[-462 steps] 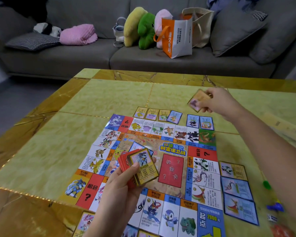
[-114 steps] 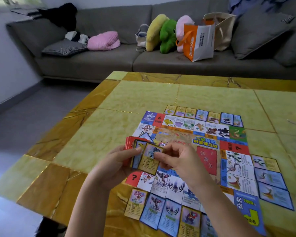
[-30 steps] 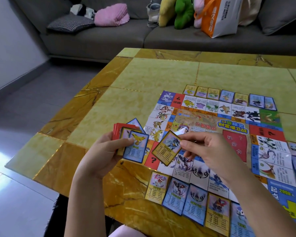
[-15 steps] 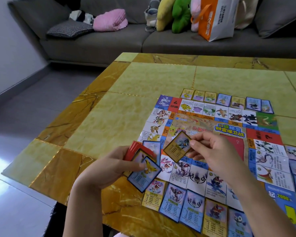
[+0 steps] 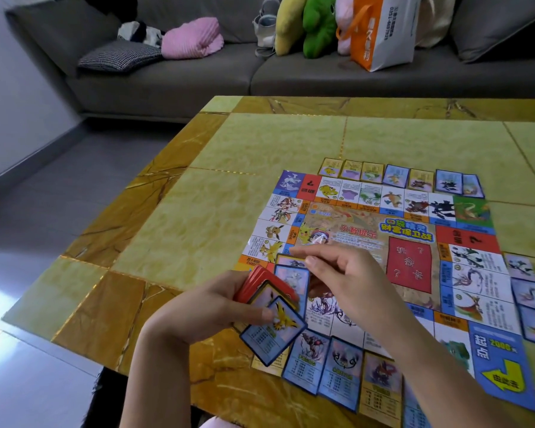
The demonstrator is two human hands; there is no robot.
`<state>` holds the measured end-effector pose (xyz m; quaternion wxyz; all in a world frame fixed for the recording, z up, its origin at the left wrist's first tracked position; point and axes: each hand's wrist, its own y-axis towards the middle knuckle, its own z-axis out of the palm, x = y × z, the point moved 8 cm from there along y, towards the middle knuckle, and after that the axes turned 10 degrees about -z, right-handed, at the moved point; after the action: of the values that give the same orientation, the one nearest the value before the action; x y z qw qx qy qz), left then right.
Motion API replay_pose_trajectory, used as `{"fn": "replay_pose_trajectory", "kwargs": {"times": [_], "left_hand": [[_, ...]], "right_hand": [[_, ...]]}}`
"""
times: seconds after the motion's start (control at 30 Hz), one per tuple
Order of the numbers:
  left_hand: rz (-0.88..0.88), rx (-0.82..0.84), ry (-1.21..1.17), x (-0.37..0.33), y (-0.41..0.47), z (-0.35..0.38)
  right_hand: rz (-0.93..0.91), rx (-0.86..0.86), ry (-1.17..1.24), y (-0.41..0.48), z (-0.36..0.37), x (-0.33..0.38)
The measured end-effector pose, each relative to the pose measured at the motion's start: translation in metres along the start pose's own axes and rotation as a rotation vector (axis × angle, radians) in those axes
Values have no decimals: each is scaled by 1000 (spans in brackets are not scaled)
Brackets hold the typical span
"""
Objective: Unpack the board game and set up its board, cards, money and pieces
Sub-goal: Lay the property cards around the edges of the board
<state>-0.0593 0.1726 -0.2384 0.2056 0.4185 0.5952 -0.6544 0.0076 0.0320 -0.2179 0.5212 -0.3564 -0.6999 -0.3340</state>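
Here, left hand (image 5: 217, 307) fingers grip a card stack (image 5: 269, 296); right hand (image 5: 349, 279) fingers pinch a card (image 5: 292, 274) above the board (image 5: 411, 267) marked "2000".

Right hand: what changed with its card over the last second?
The right hand no longer shows the gold-bordered card it pinched; its fingers have moved to the fanned deck in the left hand. Where that card went is hidden. The left hand's grip on the deck and the square game board are unchanged.

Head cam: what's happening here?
A person is laying out a board game on a yellow table. The left hand holds a stack of cards, a blue-bordered one on top. The right hand hovers beside the stack over the board. Cards already line the board's far, near and right edges; the left edge has none.
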Motion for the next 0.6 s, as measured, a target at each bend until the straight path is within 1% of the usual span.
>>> {"fn": "replay_pose_trajectory", "kwargs": {"times": [0.13,0.27,0.5,0.6], "left_hand": [[10,-33,-95,2,1,-8],[18,-36,-149,3,2,-10],[68,-54,-206,-2,3,-13],[68,-50,-249,1,3,-15]], "right_hand": [[41,-24,88,-3,3,-5],[46,-57,65,-3,-1,-6],[37,78,20,-5,14,-3],[40,108,34,-7,16,-3]]}}
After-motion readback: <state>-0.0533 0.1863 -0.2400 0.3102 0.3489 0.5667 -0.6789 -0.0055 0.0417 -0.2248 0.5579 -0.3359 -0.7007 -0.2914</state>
